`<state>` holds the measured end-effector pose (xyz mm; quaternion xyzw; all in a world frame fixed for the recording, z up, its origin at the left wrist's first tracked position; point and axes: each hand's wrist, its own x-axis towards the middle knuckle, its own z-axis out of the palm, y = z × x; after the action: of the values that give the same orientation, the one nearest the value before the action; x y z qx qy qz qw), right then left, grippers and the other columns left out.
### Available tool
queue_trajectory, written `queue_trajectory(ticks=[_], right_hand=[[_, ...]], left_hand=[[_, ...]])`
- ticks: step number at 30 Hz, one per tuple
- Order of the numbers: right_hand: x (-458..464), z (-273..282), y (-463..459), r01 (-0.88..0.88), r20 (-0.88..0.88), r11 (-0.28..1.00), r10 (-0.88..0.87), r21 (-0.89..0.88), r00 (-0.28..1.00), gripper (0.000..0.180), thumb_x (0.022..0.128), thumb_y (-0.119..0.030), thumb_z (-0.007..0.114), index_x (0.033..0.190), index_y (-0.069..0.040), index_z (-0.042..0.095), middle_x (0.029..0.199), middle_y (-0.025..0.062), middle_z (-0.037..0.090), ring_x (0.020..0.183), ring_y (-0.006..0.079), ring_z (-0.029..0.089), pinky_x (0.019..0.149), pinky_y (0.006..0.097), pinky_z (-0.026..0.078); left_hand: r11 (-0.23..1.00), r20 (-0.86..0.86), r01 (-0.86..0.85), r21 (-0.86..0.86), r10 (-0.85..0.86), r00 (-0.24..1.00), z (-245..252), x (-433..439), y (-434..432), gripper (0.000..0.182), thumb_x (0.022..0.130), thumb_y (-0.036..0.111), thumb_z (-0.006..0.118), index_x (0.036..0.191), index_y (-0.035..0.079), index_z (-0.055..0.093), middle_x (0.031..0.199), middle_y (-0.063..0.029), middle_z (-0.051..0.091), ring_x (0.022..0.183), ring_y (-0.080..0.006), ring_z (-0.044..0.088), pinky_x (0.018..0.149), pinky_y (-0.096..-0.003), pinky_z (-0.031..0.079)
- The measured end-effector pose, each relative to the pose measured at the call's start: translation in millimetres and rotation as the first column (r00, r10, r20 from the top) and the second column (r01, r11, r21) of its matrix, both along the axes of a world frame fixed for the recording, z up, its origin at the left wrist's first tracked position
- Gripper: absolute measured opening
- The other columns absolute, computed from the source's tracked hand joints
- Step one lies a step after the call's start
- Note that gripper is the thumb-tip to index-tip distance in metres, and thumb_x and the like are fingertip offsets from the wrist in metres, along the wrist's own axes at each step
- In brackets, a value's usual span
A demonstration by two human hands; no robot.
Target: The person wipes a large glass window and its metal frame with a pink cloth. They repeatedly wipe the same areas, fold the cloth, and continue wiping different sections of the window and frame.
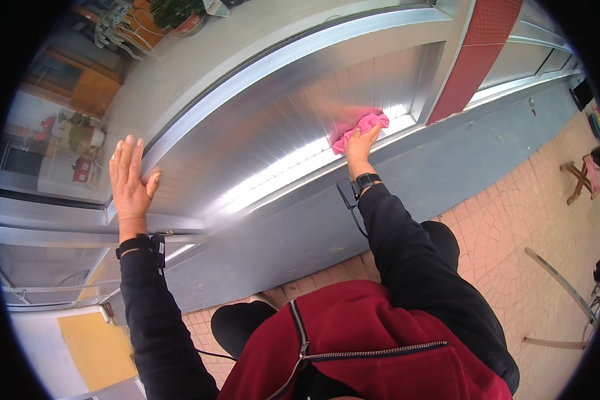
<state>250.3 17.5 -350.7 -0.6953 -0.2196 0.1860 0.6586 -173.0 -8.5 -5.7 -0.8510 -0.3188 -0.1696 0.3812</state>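
My right hand [361, 145] grips a crumpled pink cloth [372, 121] at the bottom of a ribbed metal door panel [300, 107]. The cloth lies against the lower ledge, and a pink reflection shows on the panel above it. Farther left, my left hand [132, 177] is raised with its palm towards the glass [220, 55], fingers straight and thumb apart. It is beside the metal frame rail [175, 120]; whether the palm touches the glass is hard to tell. A black strap with a small device sits on each wrist.
Below the panel runs a grey step [290, 250], then pink paving [500, 235]. A red pillar strip [480, 70] borders the panel on the right. A folding stool [580, 177] and curved metal legs [560, 280] stand at right. Potted plants [87, 135] show through the glass.
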Motion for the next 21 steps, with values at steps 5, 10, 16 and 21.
queue_trajectory(ticks=[5, 10, 16, 21], right_hand=[[64.6, 23.7, 3.3, 0.139, -0.116, 0.983, -0.126, 0.116, 0.985, 0.057, 0.087, 0.0, 0.059, 0.142, 0.0, 0.041, 0.148, 0.0262, 0.038, 0.139, 0.0424, 0.037, 0.115, 0.0455, 0.031], [113.3, 32.4, 9.7, 0.201, 0.4, 0.977, -0.213, 0.073, 0.891, 0.06, 0.081, 0.002, 0.058, 0.139, 0.002, 0.042, 0.14, 0.0284, 0.043, 0.134, 0.045, 0.041, 0.113, 0.0478, 0.033], [113.2, -20.4, 5.0, 0.084, 0.299, 0.984, -0.033, -0.16, 0.954, 0.062, 0.079, -0.003, 0.063, 0.137, 0.005, 0.042, 0.13, 0.0278, 0.051, 0.126, 0.0456, 0.048, 0.11, 0.0477, 0.037], [63.3, -17.4, -1.1, 0.018, 0.216, 0.985, 0.019, -0.169, 0.976, 0.067, 0.078, -0.006, 0.067, 0.137, 0.006, 0.04, 0.131, 0.0288, 0.05, 0.126, 0.0456, 0.047, 0.108, 0.0491, 0.038]], left_hand=[[1.0, 0.0, 0.0, 0.003, 0.0, 1.0, -0.2, 0.2, -0.3, 0.063, 0.095, 0.049, 0.058, 0.145, 0.012, 0.052, 0.154, -0.0071, 0.045, 0.142, -0.0296, 0.04, 0.115, -0.0456, 0.032], [0.998, 0.006, -0.059, -0.006, 0.059, 0.998, -1.7, -2.5, -2.3, 0.065, 0.09, 0.049, 0.063, 0.145, 0.016, 0.052, 0.154, -0.0044, 0.045, 0.143, -0.0268, 0.04, 0.116, -0.0439, 0.032], [0.999, 0.033, -0.053, -0.013, 0.053, 0.998, -1.9, -0.7, -2.7, 0.066, 0.087, 0.048, 0.066, 0.145, 0.018, 0.053, 0.153, -0.0025, 0.046, 0.142, -0.0254, 0.041, 0.115, -0.0438, 0.034], [1.0, 0.051, -0.025, -0.013, 0.026, 0.998, -1.1, 0.7, -3.0, 0.068, 0.083, 0.042, 0.072, 0.144, 0.018, 0.054, 0.152, -0.0012, 0.048, 0.14, -0.0255, 0.043, 0.114, -0.0438, 0.036]])
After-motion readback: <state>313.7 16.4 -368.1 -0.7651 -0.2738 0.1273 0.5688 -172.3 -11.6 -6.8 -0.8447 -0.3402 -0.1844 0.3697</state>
